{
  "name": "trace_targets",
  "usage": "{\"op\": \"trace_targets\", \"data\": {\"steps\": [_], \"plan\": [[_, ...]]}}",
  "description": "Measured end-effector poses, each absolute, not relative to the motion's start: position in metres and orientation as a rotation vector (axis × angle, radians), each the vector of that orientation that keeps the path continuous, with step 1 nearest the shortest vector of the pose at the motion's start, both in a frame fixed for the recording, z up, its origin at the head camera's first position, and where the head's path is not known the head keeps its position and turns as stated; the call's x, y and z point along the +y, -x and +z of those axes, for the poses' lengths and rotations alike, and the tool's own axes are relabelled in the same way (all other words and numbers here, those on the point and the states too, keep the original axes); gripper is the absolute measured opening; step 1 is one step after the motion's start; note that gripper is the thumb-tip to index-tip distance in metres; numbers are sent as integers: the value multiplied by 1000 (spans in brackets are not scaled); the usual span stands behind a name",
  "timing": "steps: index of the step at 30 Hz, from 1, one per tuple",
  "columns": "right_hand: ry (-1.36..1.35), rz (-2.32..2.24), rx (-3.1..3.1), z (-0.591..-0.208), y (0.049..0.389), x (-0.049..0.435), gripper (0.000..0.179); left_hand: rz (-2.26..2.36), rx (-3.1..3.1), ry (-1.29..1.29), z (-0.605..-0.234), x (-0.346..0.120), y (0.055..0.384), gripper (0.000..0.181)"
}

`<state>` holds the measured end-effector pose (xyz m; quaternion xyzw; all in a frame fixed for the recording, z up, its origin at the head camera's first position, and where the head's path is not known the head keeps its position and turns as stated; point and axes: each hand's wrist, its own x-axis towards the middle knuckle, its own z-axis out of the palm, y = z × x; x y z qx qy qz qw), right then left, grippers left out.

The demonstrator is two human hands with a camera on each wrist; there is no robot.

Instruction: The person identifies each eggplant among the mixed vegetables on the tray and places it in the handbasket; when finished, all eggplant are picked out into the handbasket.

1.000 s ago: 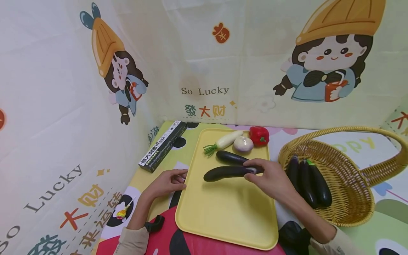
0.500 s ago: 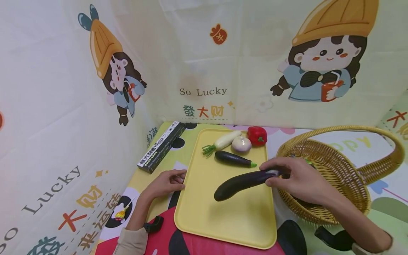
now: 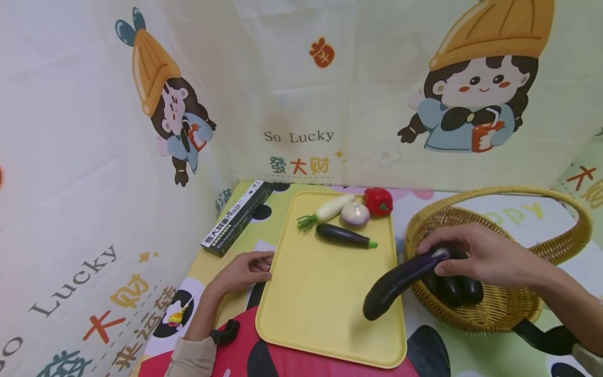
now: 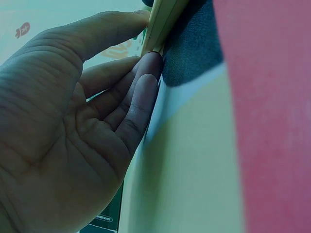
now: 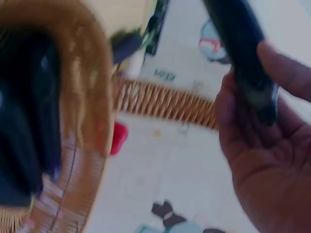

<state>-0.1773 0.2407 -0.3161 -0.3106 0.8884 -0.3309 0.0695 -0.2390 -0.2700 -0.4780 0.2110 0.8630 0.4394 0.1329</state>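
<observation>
In the head view my right hand (image 3: pixel 485 256) pinches a long dark eggplant (image 3: pixel 398 283) by its stem end. It hangs tilted, its free end over the right edge of a yellow tray (image 3: pixel 325 298) and its held end over a wicker basket (image 3: pixel 529 309). More eggplants (image 3: pixel 454 292) lie in that basket, partly behind the hand. The right wrist view, blurred, has the held eggplant (image 5: pixel 243 53) between thumb and fingers. At the tray's left edge, my left hand (image 3: pixel 245 271) holds the rim (image 4: pixel 163 24) between thumb and fingertips, as the left wrist view confirms.
A smaller eggplant (image 3: pixel 344 235), a white radish (image 3: pixel 332 208), a purple-white round vegetable (image 3: pixel 355 214) and a red bell pepper (image 3: pixel 378 201) lie at the tray's far end. A black pasta box (image 3: pixel 237 217) is left of it. The basket handle (image 3: pixel 499 191) arches upward.
My right hand has carried the eggplant rightward from above the tray to the basket's near left side, its free end swinging lower. The left hand stays at the tray edge.
</observation>
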Motion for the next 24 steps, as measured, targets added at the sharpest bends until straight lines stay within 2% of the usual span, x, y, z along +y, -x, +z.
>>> {"op": "trace_targets", "data": {"steps": [7, 17, 24], "plan": [[1078, -956, 2581, -316, 198, 274, 34, 1272, 2504, -572, -478, -269, 238, 59], [1011, -868, 2558, -317, 224, 306, 30, 1256, 2514, -574, -478, -268, 239, 59], [1099, -914, 2432, -316, 243, 320, 33, 1263, 2515, -591, -478, -268, 238, 58]]}}
